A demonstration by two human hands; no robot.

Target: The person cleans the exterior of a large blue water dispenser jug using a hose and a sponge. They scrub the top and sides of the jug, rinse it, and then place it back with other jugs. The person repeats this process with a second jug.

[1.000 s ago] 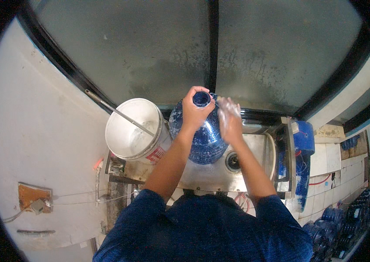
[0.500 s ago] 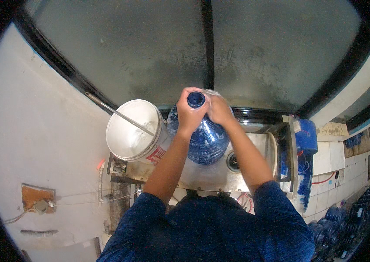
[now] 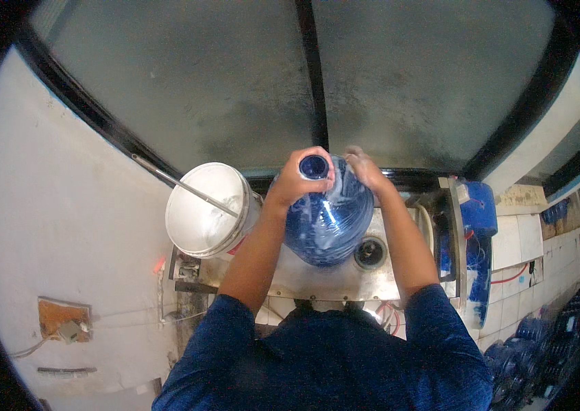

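A large blue water jug [image 3: 331, 229] stands on the metal counter, its open mouth up and tipped slightly toward me. Whitish suds streak its wet sides. My left hand [image 3: 297, 181] is wrapped round the jug's neck, thumb and fingers circling just below the rim. On the far right shoulder of the jug lies my right hand [image 3: 366, 168], fingers bent against the surface and a little blurred. Whatever is under those fingers is hidden from view.
Left of the jug stands a white bucket [image 3: 187, 236] with a long metal rod [image 3: 197, 192] leaning in it. A round drain [image 3: 371, 252] opens in the metal counter [image 3: 303, 282]. Dark-framed glass panes rise behind. Several blue jugs [image 3: 529, 342] stand on the floor at lower right.
My right hand has moved from beside the neck to the right, onto the jug's shoulder. The jug has shifted slightly to the right and tilted, with my left hand still round its neck.
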